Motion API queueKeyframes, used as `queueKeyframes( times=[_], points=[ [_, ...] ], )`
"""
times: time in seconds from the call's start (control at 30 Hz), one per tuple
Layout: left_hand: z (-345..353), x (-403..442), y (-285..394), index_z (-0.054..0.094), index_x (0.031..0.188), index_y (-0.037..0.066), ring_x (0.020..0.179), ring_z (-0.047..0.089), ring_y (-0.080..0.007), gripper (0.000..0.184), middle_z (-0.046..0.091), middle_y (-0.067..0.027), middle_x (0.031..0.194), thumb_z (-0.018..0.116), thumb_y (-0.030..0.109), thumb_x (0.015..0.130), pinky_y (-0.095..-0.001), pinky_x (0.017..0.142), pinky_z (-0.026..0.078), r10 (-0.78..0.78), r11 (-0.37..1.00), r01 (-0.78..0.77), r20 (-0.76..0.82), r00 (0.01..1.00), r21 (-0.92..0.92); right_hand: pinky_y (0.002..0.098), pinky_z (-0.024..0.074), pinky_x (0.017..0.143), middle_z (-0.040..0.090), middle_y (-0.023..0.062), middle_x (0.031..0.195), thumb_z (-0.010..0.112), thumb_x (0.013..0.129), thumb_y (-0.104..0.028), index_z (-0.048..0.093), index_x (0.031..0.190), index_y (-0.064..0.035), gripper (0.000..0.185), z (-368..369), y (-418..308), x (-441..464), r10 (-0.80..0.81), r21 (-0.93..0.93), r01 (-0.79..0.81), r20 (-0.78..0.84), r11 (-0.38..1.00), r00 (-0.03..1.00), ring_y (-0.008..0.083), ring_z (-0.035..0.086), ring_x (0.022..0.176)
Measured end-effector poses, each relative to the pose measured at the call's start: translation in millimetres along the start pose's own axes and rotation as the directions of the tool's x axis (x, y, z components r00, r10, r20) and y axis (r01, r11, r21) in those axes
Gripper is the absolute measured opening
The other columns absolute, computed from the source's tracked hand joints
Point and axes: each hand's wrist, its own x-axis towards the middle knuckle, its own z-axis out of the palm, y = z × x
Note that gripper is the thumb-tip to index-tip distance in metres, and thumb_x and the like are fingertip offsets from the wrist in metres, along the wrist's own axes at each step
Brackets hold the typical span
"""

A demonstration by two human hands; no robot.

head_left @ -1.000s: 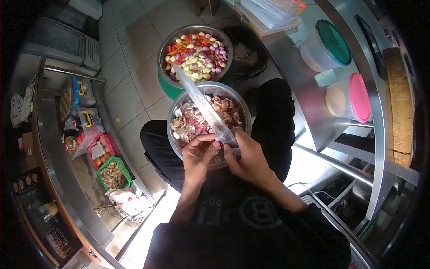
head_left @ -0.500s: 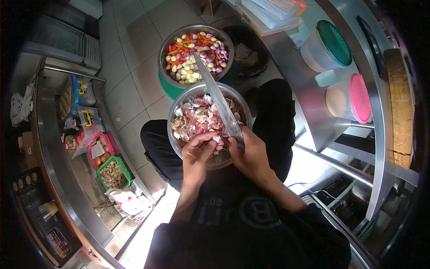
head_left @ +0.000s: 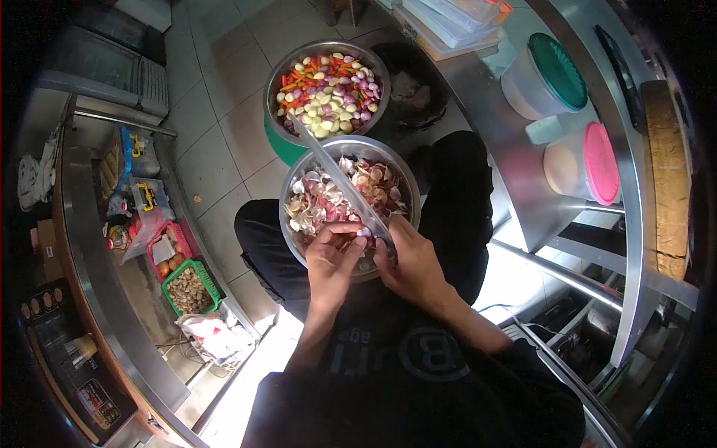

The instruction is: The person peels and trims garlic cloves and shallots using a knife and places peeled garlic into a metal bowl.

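Note:
My left hand [head_left: 330,261] pinches a small purple-white shallot [head_left: 364,233] between thumb and fingers. In my right hand [head_left: 413,263] is a knife [head_left: 334,173] with a long, broad blade, its tip pointing up and left. The blade's lower end lies close to the shallot; whether it touches cannot be made out. Both hands are over the near edge of a metal bowl [head_left: 411,179] filled with papery skins [head_left: 321,203]. Just beyond stands a second metal bowl [head_left: 270,89] of peeled garlic cloves, shallots and red and orange chillies.
A green container [head_left: 284,143] supports the far bowl. At right, a metal shelf carries a green-lidded tub [head_left: 556,75] and a pink-lidded tub [head_left: 590,164]. To the left, a lower shelf holds a green basket [head_left: 211,282] and a pink basket [head_left: 179,231].
The knife has swung left, its tip moving from over the far bowl's middle to its lower-left rim. My right hand has turned with it; my left hand still pinches the shallot.

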Motion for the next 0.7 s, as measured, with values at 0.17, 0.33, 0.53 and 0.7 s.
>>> queueKeyframes(
  times=[0.17, 0.33, 0.53, 0.7],
  points=[
    [0.7, 1.3, 1.0, 0.067, 0.125, -0.003, 0.108, 0.069, -0.0172, 0.023, 0.072, -0.0100, 0.118, 0.068, -0.007, 0.103, -0.0325, 0.098, 0.056, -0.037, 0.998, 0.039, 0.027, 0.999, -0.058, 0.0571, 0.0555, 0.073, 0.062, 0.0242, 0.105, 0.067, 0.096, -0.003, 0.055, 0.116, -0.0005, 0.023, 0.9, 4.6, -1.5, 0.008, -0.057, -0.012, -0.075, 0.998, 0.997, 0.0509, 0.067, 0.091],
    [-8.8, 2.9, 3.2, 0.067, 0.127, -0.003, 0.104, 0.070, -0.0170, 0.021, 0.071, -0.0095, 0.119, 0.064, -0.004, 0.106, -0.0326, 0.096, 0.057, -0.089, 0.973, 0.099, 0.055, 0.994, -0.209, 0.0503, 0.0565, 0.073, 0.065, 0.0235, 0.100, 0.069, 0.096, -0.004, 0.060, 0.112, -0.0004, 0.019, -7.4, 3.0, 2.5, 0.006, 0.021, -0.002, -0.208, 1.000, 0.978, 0.0495, 0.068, 0.088],
    [-15.0, 2.2, 9.1, 0.066, 0.130, -0.001, 0.104, 0.070, -0.0167, 0.021, 0.070, -0.0092, 0.119, 0.059, 0.000, 0.109, -0.0319, 0.096, 0.057, -0.172, 0.941, 0.181, 0.055, 0.984, -0.285, 0.0338, 0.0560, 0.073, 0.074, 0.0139, 0.094, 0.075, 0.095, -0.003, 0.072, 0.115, 0.0030, 0.022, -10.7, -3.0, 1.5, 0.104, 0.181, -0.058, -0.255, 0.982, 0.961, 0.0187, 0.072, 0.081],
    [-16.5, 1.7, 9.6, 0.066, 0.133, -0.002, 0.108, 0.069, -0.0161, 0.024, 0.071, -0.0095, 0.121, 0.059, 0.000, 0.110, -0.0323, 0.096, 0.057, -0.155, 0.926, 0.197, 0.152, 0.976, -0.323, 0.0401, 0.0572, 0.074, 0.071, 0.0196, 0.093, 0.080, 0.092, -0.014, 0.072, 0.109, 0.0004, 0.023, -8.6, -3.4, 5.7, 0.087, 0.223, -0.049, -0.163, 0.974, 0.983, 0.0353, 0.074, 0.081]
  ],
)
